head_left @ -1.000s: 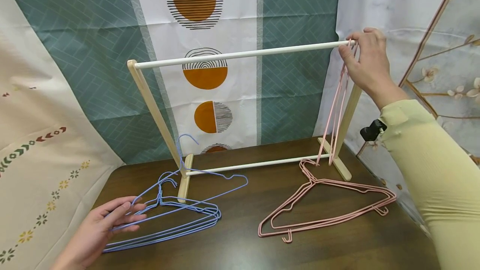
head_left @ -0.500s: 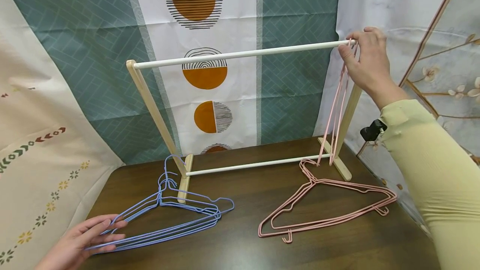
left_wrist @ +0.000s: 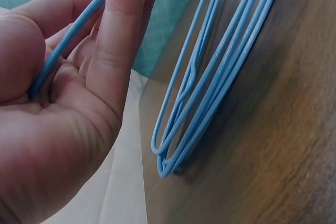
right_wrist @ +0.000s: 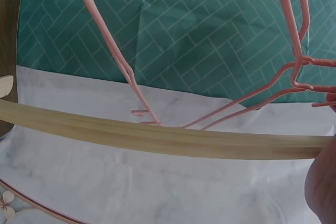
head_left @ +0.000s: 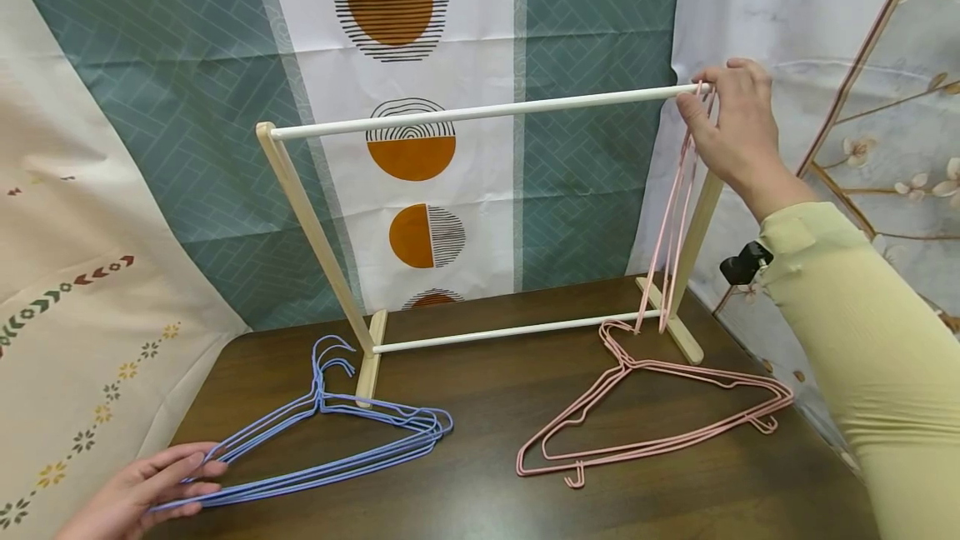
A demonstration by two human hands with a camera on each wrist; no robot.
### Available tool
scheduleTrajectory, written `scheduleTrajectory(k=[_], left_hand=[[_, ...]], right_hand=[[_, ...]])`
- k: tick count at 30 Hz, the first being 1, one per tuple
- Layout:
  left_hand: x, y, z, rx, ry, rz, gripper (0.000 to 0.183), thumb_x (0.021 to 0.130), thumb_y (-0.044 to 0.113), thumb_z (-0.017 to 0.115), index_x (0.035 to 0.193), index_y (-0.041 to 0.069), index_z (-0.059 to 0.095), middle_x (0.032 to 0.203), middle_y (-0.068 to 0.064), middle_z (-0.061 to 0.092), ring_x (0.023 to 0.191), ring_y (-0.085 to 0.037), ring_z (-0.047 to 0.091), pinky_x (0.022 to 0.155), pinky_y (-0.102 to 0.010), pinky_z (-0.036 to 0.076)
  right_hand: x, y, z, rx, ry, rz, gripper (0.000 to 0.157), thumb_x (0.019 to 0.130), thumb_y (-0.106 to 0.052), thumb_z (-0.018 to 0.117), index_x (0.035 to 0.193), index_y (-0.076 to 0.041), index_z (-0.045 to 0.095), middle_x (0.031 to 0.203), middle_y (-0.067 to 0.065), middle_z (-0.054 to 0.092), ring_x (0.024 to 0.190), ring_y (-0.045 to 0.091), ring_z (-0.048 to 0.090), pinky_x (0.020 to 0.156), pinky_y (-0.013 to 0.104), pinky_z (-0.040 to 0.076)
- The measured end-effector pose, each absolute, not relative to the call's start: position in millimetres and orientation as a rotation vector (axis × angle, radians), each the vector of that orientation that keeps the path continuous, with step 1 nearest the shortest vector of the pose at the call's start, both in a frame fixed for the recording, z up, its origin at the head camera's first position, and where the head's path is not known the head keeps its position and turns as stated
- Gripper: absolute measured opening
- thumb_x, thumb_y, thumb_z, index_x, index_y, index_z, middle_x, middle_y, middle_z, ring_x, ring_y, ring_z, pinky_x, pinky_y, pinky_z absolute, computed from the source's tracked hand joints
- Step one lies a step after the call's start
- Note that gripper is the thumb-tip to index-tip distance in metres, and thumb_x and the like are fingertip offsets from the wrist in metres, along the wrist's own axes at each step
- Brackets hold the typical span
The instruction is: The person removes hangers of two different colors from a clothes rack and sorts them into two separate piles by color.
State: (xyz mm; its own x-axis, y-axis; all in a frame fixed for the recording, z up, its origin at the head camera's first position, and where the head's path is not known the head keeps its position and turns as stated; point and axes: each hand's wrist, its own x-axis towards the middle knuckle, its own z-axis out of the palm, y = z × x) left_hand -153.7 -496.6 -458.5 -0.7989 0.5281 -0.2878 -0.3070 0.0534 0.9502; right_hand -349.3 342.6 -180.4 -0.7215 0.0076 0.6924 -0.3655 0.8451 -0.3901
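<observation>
My left hand [head_left: 150, 482] pinches the left end of a blue wire hanger [left_wrist: 68, 40] between thumb and fingers. Below it, a stack of blue wire hangers [head_left: 321, 403] lies on the table at left, hooks toward the rack. My right hand [head_left: 735, 119] grips the right end of the clothes rack's white top bar [head_left: 487, 112], thumb in front and fingers over the top. Right beside it, pink hangers [right_wrist: 112, 44] hang from the bar. More pink hangers [head_left: 624, 362] lie in a pile on the table at right.
The rack's left wooden post [head_left: 315, 232] rises behind the blue hangers, and a lower white bar [head_left: 517, 329] joins the two feet. Patterned cloths [head_left: 600, 190] hang behind and at both sides of the dark wooden table [head_left: 480, 457].
The left hand has moved down and left, lowering its blue hanger from above the stack until it nearly lines up with the others. My right hand stays where it was.
</observation>
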Motion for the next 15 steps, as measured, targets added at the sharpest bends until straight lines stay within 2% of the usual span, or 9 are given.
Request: scheduleTrajectory(k=[10, 15], left_hand=[[-158.4, -500.4, -461.9, 0.04, 2.023, 1.622, 0.043, 0.123, 0.024, 0.041, 0.124, 0.05, 0.075, 0.126, 0.015, 0.077, 0.115, -0.009, 0.075, 0.092, -0.036, 0.062], [-161.6, -499.3, -462.3, 0.006, 2.16, 1.553, 0.037, 0.121, 0.025, 0.049, 0.121, 0.05, 0.076, 0.122, 0.016, 0.078, 0.104, -0.008, 0.073, 0.075, -0.031, 0.058]], right_hand=[[-349.8, 341.6, -181.4, 0.275, -2.275, 0.652, 0.052, 0.116, -0.043, 0.05, 0.147, -0.001, 0.055, 0.151, 0.025, 0.05, 0.165, 0.024, 0.014, 0.133, 0.053, 0.021], [-349.5, 342.2, -180.9, 0.268, -2.282, 0.647, 0.053, 0.116, -0.044, 0.049, 0.148, -0.002, 0.054, 0.153, 0.025, 0.049, 0.165, 0.024, 0.013, 0.132, 0.053, 0.021]])
